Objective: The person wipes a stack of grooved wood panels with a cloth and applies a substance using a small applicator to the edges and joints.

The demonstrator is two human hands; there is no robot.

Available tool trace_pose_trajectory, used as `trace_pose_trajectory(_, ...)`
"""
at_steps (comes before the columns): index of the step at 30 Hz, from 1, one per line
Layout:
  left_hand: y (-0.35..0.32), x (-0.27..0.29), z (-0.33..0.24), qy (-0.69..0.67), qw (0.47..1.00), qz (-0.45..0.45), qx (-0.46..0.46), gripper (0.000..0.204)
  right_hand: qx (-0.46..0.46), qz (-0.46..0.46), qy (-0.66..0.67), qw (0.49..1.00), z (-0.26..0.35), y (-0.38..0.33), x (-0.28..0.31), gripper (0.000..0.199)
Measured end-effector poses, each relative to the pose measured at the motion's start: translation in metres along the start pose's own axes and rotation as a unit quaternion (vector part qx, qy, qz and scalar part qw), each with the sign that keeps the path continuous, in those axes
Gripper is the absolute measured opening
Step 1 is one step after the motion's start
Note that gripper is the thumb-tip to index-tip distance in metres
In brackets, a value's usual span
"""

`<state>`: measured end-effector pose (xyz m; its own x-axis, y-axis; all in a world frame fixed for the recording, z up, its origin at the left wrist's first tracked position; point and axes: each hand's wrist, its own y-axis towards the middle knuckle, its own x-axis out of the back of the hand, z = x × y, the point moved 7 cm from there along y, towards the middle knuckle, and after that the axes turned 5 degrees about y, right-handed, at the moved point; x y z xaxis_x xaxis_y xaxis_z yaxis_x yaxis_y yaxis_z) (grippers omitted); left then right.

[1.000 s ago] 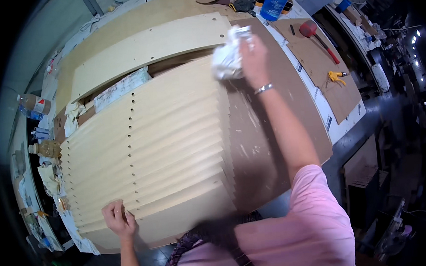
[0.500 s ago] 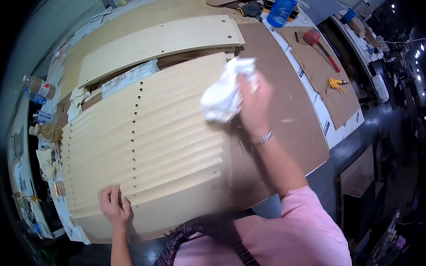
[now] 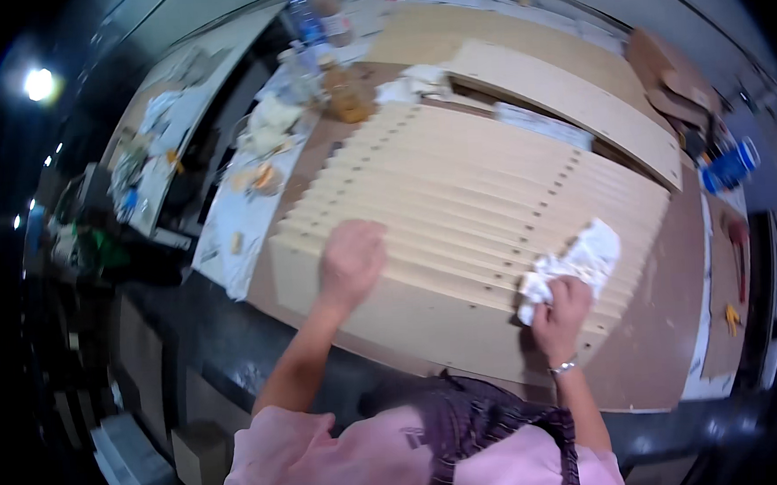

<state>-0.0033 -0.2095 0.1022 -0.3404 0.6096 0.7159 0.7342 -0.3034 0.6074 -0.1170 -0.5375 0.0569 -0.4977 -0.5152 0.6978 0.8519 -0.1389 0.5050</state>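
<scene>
A fan of pale wooden boards (image 3: 456, 186), overlapped like shallow steps and drilled with rows of small dark holes, lies in front of me. My right hand (image 3: 563, 312) is closed on a crumpled white cloth (image 3: 587, 257), which rests on the boards near their right front side. Over the left front part of the same boards is my left hand (image 3: 352, 260). Its fingers are smeared by motion, so whether it touches the wood is unclear. Behind the fan lies a long pale plank (image 3: 574, 101) with a few holes.
Brown sheeting (image 3: 665, 316) covers the bench. Several bottles, one an amber jar (image 3: 346, 95), stand at the back left by crumpled rags (image 3: 268, 130). At the right are a blue bottle (image 3: 729, 167), a red mallet (image 3: 739, 237) and a yellow air gun (image 3: 732, 317).
My view has swung left. My right hand has brought the cloth down to the front right of the boards. My left hand has moved toward the boards' left end.
</scene>
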Motion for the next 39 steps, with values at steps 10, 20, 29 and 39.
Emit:
trace_pose_trajectory(10, -0.061, 0.081, 0.303, 0.299, 0.9, -0.032, 0.316, 0.027, 0.028, -0.03, -0.106, 0.994, 0.005, -0.006, -0.015, 0.028)
trace_pose_trajectory(20, -0.045, 0.042, 0.358, 0.354, 0.89, 0.02, 0.286, 0.016, 0.011, -0.039, -0.113, 0.993, 0.009, -0.001, -0.012, 0.027)
trace_pose_trajectory(29, -0.03, 0.051, 0.325, 0.042, 0.923, -0.13, 0.36, 0.01, -0.008, -0.015, -0.079, 0.997, 0.016, 0.017, -0.023, 0.025)
trace_pose_trajectory(39, 0.037, -0.1, -0.077, -0.684, 0.622, 0.177, 0.337, 0.007, 0.001, -0.044, 0.141, 0.989, 0.063, 0.091, 0.015, 0.021)
